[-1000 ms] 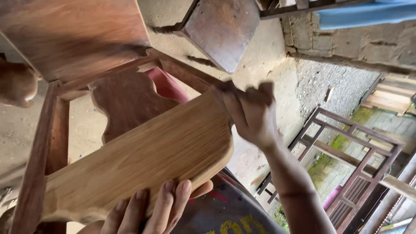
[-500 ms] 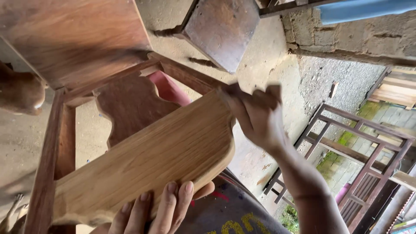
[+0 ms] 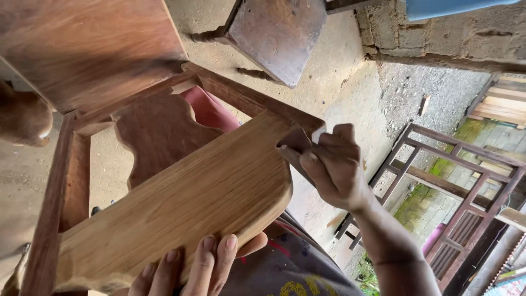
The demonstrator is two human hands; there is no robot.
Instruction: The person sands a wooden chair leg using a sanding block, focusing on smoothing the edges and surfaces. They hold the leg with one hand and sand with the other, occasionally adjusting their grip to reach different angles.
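Note:
A light, shaped wooden panel (image 3: 186, 197) slants across the middle, set into a dark wooden chair frame (image 3: 60, 181). My left hand (image 3: 197, 268) grips the panel's lower edge from beneath, fingers curled up over its face. My right hand (image 3: 329, 164) is closed on a small brownish piece of sandpaper (image 3: 296, 143), pressed against the panel's upper right edge where it meets the frame's rail (image 3: 257, 101). Behind the light panel a darker curved panel (image 3: 159, 131) shows.
A wide dark board (image 3: 93, 44) fills the upper left. A square wooden stool (image 3: 276, 33) stands on the dusty concrete floor above. A slatted wooden frame (image 3: 455, 192) leans at the right below a block wall (image 3: 438, 38). A red object (image 3: 211, 109) shows behind the frame.
My right hand has slid down along the panel's right edge, from the top corner to lower on the side. My left hand and the panel have stayed put.

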